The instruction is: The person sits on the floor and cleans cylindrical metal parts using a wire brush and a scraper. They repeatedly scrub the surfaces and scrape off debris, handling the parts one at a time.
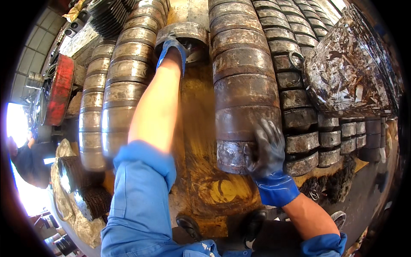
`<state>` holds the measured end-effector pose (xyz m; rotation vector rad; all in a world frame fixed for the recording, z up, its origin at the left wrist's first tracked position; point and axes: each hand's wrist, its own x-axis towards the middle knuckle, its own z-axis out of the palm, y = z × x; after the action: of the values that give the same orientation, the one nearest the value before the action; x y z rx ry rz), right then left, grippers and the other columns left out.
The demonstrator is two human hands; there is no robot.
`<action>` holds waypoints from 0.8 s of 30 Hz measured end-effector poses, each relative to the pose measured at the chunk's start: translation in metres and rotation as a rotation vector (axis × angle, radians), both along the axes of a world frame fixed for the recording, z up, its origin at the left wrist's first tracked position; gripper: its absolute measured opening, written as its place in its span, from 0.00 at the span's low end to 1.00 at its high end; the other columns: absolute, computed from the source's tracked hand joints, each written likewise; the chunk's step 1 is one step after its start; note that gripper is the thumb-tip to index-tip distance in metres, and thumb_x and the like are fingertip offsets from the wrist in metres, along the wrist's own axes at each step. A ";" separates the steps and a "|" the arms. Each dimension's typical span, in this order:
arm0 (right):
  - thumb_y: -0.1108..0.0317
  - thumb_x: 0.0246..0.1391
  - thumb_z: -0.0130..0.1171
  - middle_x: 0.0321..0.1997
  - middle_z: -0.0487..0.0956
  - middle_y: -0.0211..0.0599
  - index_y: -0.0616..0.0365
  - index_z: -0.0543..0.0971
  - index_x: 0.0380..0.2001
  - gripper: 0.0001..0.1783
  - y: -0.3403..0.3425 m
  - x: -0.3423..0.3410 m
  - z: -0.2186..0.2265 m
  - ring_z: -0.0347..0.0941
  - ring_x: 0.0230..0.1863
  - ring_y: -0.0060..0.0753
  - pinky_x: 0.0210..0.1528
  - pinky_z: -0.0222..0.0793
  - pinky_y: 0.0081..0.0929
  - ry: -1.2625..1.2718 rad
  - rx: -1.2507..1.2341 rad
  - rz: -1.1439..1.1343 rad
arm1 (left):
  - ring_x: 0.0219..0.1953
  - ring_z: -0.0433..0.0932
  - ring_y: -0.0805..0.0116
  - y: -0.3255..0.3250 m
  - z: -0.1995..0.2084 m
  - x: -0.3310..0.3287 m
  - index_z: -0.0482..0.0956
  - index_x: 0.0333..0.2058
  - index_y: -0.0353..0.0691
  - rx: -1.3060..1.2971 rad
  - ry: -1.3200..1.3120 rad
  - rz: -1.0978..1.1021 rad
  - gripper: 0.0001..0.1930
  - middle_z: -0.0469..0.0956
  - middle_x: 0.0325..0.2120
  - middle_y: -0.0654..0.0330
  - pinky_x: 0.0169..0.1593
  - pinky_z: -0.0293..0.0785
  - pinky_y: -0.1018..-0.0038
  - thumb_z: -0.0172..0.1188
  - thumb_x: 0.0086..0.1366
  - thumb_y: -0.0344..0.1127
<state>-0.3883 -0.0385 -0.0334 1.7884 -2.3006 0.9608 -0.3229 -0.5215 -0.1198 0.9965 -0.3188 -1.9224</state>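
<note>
My left hand, in a blue glove, is stretched far forward onto a thick, worn metal ring between two rows. It looks closed over the ring's rim, though the cuff hides most of the fingers. My right hand, in a blue glove with a dark, grimy palm and fingers, lies on the near end of a long row of metal rings. Its fingers are stretched out along the right side of the nearest ring, with the thumb toward that ring's end.
More ring rows stand at left and right. A stained yellow-brown surface runs between them. A large, scuffed block rises at right. At far left are a red round part and another person. My shoes show below.
</note>
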 end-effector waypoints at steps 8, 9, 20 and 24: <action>0.69 0.49 0.67 0.61 0.77 0.55 0.60 0.78 0.58 0.30 0.000 0.002 0.006 0.72 0.63 0.61 0.68 0.64 0.53 0.006 0.022 -0.015 | 0.65 0.68 0.56 0.027 -0.011 0.017 0.69 0.63 0.52 -0.010 -0.018 0.026 0.28 0.70 0.64 0.61 0.66 0.63 0.52 0.48 0.72 0.60; 0.69 0.50 0.67 0.61 0.77 0.55 0.60 0.78 0.58 0.30 0.000 0.002 0.005 0.72 0.63 0.61 0.68 0.63 0.53 0.003 0.013 -0.014 | 0.65 0.68 0.56 0.033 -0.013 0.021 0.70 0.63 0.52 -0.012 -0.024 0.029 0.28 0.70 0.64 0.61 0.66 0.64 0.52 0.48 0.72 0.59; 0.63 0.53 0.67 0.63 0.77 0.51 0.54 0.78 0.58 0.28 0.005 0.003 -0.007 0.71 0.65 0.56 0.70 0.63 0.52 0.038 -0.019 -0.025 | 0.62 0.70 0.55 0.148 -0.083 0.098 0.72 0.60 0.49 0.063 -0.043 0.009 0.24 0.72 0.61 0.59 0.65 0.65 0.53 0.49 0.71 0.54; 0.61 0.54 0.65 0.64 0.76 0.49 0.56 0.80 0.56 0.25 0.004 0.005 -0.003 0.70 0.66 0.53 0.71 0.62 0.50 0.056 0.046 -0.049 | 0.61 0.71 0.55 0.197 -0.105 0.125 0.73 0.59 0.49 0.069 -0.050 0.003 0.23 0.73 0.59 0.58 0.65 0.66 0.53 0.49 0.71 0.52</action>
<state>-0.3834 -0.0350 -0.0365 1.7430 -2.3393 0.8459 -0.1982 -0.3245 -0.2244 1.0913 -0.2811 -1.9196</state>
